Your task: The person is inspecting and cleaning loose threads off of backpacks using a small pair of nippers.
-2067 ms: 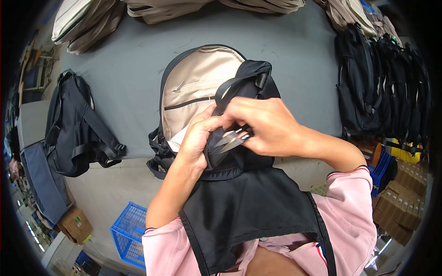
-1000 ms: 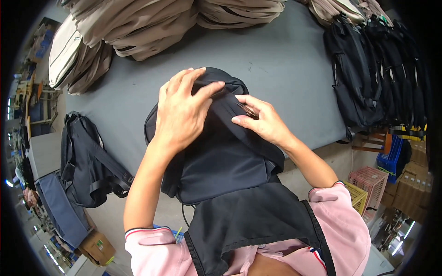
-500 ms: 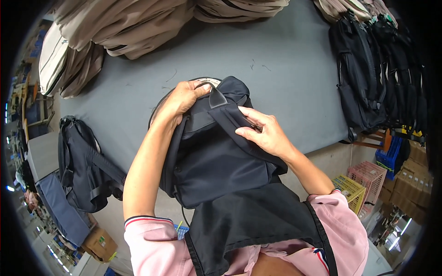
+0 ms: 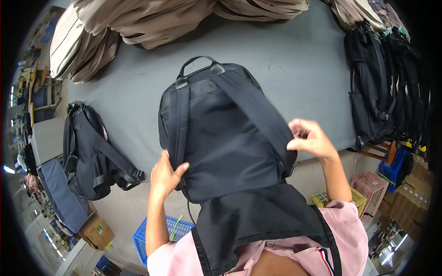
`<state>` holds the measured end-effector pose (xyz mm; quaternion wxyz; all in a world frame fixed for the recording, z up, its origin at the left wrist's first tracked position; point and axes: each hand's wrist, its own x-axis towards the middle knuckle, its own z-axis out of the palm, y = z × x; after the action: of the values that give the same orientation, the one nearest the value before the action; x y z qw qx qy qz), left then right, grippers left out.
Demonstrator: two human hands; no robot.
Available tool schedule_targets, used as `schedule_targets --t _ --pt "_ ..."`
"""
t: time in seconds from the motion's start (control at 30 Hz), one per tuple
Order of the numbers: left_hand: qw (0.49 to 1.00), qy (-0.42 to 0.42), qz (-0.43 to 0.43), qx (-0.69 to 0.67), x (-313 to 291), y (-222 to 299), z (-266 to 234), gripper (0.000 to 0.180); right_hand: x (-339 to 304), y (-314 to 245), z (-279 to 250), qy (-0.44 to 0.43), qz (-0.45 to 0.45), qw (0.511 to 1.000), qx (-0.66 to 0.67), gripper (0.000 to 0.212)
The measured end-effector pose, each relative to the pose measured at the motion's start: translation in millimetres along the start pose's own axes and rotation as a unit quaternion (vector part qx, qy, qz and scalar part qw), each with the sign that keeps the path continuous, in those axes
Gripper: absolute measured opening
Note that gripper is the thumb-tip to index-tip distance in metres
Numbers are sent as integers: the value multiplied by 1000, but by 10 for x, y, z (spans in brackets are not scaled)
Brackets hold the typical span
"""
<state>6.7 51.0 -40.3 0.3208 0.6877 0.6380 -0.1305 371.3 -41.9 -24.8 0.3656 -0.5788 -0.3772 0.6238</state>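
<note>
A black backpack lies on the grey table before me, its strap side up and its looped carry handle at the far end. My left hand is at the lower left edge, thumb and fingers on either side of the left shoulder strap; some fingertips are hidden. At the other side, my right hand pinches the outer edge of the wide right shoulder strap, drawn out to the right and slightly blurred. The near end of the bag meets my black apron.
Piled beige bags line the far side of the table. Several black backpacks stand at the right edge, and another backpack hangs at the left. Below are blue, yellow and pink crates, plus cardboard boxes.
The backpack now lies flatter and its handle stands free. My left hand has left the handle and come down to the lower left edge. My right hand has moved right, spreading the strap.
</note>
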Motion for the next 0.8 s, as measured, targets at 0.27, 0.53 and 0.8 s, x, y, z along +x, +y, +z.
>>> schedule_targets --t 0.27,0.53,0.8 --pt "752 -46 219 -620 612 318 -1162 30 939 -787 354 133 -177 964 146 23" --pt "776 51 67 -625 1717 184 -293 29 1534 158 488 173 -51 983 -37 18" --pt "849 46 38 -525 1566 82 -407 35 1366 -171 739 306 -253 885 -245 40"
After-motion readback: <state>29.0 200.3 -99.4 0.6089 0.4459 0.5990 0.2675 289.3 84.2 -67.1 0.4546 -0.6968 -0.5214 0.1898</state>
